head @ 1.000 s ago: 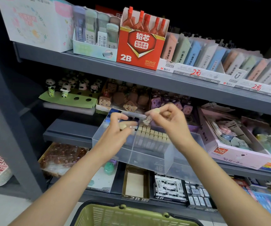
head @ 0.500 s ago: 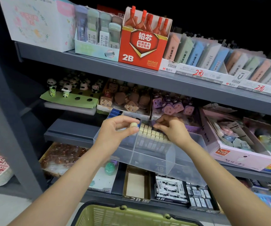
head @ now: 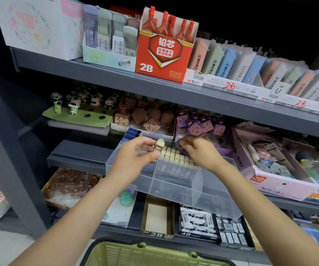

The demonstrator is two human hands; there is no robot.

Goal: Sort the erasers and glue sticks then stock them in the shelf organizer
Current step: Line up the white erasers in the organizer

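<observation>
Left hand [head: 135,156] pinches brown-sleeved eraser [head: 157,148], upright, above clear organizer [head: 174,181]. Right hand [head: 199,150], fingers curled down onto eraser rows [head: 176,158] between hands; grip indeterminate. Green basket [head: 154,254] below wrists.

The grey middle shelf [head: 82,150] carries a clear organizer [head: 174,181], a pink box [head: 281,181] and a panda tray [head: 78,116].

A small cream-tipped eraser in a brown paper sleeve [head: 158,148] tilts upright above the clear plastic divided organizer [head: 174,181]; rows of matching cream-topped erasers [head: 176,156] stand packed upright in its middle compartment; dark blue items [head: 131,133] fill its back-left corner.
</observation>
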